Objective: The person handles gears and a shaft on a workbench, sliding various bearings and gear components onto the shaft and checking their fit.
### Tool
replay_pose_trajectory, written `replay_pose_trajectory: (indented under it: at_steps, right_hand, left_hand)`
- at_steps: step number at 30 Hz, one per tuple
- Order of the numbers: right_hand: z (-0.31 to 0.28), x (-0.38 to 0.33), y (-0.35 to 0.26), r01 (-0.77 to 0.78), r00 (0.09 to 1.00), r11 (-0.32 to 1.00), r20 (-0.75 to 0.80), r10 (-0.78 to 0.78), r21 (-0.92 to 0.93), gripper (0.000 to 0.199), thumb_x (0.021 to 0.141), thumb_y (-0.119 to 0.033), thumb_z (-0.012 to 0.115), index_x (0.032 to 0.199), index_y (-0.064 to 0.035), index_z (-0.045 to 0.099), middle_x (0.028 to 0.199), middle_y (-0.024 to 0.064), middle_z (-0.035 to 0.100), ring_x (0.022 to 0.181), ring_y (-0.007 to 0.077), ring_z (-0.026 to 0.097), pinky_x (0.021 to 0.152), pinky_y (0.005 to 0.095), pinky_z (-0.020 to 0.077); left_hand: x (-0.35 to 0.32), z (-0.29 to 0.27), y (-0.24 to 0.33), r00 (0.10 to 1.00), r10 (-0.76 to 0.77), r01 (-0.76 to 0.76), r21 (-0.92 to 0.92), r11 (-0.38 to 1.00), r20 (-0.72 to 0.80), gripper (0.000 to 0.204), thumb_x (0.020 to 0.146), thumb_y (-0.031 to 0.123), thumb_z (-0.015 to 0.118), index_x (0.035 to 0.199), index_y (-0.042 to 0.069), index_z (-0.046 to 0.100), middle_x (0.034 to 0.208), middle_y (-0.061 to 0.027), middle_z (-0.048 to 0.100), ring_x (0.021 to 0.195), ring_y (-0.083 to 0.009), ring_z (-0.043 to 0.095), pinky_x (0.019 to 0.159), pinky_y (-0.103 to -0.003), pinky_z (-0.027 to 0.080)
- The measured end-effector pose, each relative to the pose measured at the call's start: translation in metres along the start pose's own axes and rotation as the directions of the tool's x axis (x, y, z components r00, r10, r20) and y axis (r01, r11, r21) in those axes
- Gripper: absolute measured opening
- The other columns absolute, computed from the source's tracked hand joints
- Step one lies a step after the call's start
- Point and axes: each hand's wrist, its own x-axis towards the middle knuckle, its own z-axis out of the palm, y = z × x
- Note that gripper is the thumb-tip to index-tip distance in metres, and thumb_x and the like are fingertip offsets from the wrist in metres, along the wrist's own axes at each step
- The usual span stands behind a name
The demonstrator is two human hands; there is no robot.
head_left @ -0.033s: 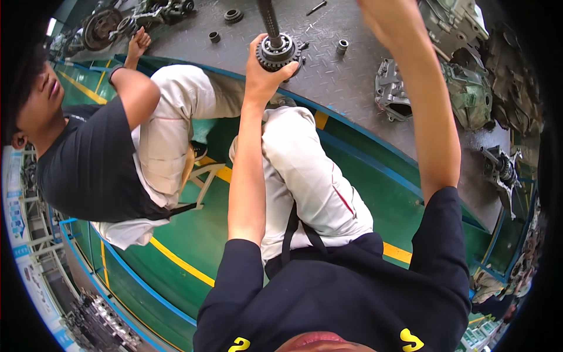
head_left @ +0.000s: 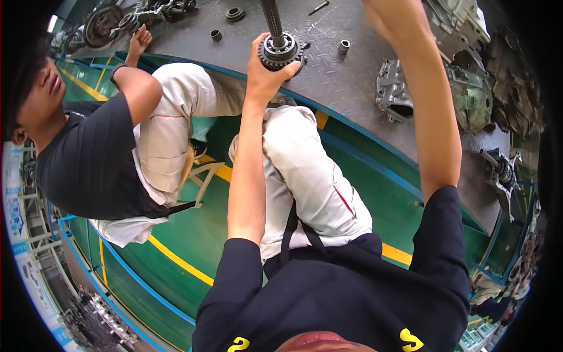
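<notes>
My left hand [head_left: 261, 77] is wrapped round a dark toothed gear [head_left: 284, 61] near the bench's front edge, thumb on its near side. A ball bearing [head_left: 280, 44] sits in the top of the gear. Out of its middle rises a dark splined shaft [head_left: 272, 19], cut off by the upper edge of the picture. My right hand [head_left: 394, 16] is up at the top edge, right of the shaft, smeared by motion. Its fingers are out of the picture, so what they hold does not show.
On the metal bench [head_left: 352, 88] lie a small gear [head_left: 236, 14], two sleeves [head_left: 344, 46] [head_left: 216, 35] and a bolt [head_left: 318, 8]. Metal housings [head_left: 394, 91] crowd the right side, with a gear assembly [head_left: 501, 170] at the corner. A seated co-worker [head_left: 88, 158] is close on my left.
</notes>
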Motion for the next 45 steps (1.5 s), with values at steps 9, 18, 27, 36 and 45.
replay_pose_trajectory:
  at_steps: [9, 18, 27, 36, 45]
  right_hand:
    - [0.036, 0.029, 0.005, 0.182, 0.983, 0.938, 0.036, -0.179, -0.297, 0.066, 0.084, 0.006, 0.075, 0.140, 0.0037, 0.041, 0.105, 0.0131, 0.064, 0.078, 0.0161, 0.067, 0.067, 0.0305, 0.0588]
    - [0.036, 0.040, 0.015, 0.197, 0.978, 0.898, 0.010, -0.210, -0.393, 0.068, 0.081, -0.007, 0.076, 0.142, 0.0016, 0.047, 0.126, 0.0113, 0.063, 0.117, 0.0198, 0.063, 0.106, 0.0352, 0.0494]
    - [0.035, 0.029, 0.028, 0.203, 0.976, 0.724, 0.078, -0.202, -0.659, 0.070, 0.081, -0.015, 0.085, 0.140, 0.0002, 0.051, 0.118, 0.0119, 0.064, 0.103, 0.0180, 0.066, 0.094, 0.0316, 0.0545]
    - [0.026, 0.028, 0.017, 0.137, 0.991, 0.714, 0.090, -0.103, -0.686, 0.073, 0.079, -0.012, 0.085, 0.143, -0.0042, 0.050, 0.123, 0.0111, 0.062, 0.108, 0.0190, 0.065, 0.098, 0.0335, 0.0528]
    - [0.028, 0.028, 0.015, 0.204, 0.972, 0.674, 0.231, -0.051, -0.710, 0.076, 0.078, -0.010, 0.085, 0.144, -0.0053, 0.047, 0.120, 0.0126, 0.065, 0.106, 0.0202, 0.068, 0.097, 0.0343, 0.0554]
  left_hand:
    - [-0.002, 0.001, 0.012, 1.000, 0.021, -0.020, 0.079, 0.997, -0.021, 0.086, 0.070, 0.023, 0.094, 0.141, 0.005, 0.049, 0.119, -0.0098, 0.072, 0.107, -0.0165, 0.070, 0.099, -0.032, 0.055]
    - [-0.002, -0.005, 0.012, 1.000, -0.003, 0.001, 0.066, 0.998, 0.027, 0.085, 0.071, 0.019, 0.091, 0.144, 0.008, 0.048, 0.122, -0.0070, 0.069, 0.110, -0.0145, 0.067, 0.102, -0.031, 0.052]
    - [0.002, -0.006, 0.016, 0.998, 0.007, -0.013, 0.080, 0.997, 0.068, 0.087, 0.069, 0.025, 0.092, 0.143, 0.005, 0.050, 0.120, -0.0100, 0.072, 0.109, -0.0178, 0.070, 0.102, -0.033, 0.053]
    - [0.001, -0.004, 0.016, 0.998, 0.018, -0.022, 0.077, 0.997, 0.056, 0.090, 0.069, 0.029, 0.092, 0.145, 0.007, 0.049, 0.119, -0.0124, 0.072, 0.109, -0.0206, 0.070, 0.103, -0.035, 0.052]
    - [0.001, -0.004, 0.017, 0.998, 0.045, -0.048, 0.080, 0.996, 0.041, 0.089, 0.069, 0.030, 0.091, 0.144, 0.005, 0.049, 0.114, -0.0124, 0.072, 0.105, -0.0212, 0.071, 0.101, -0.035, 0.053]
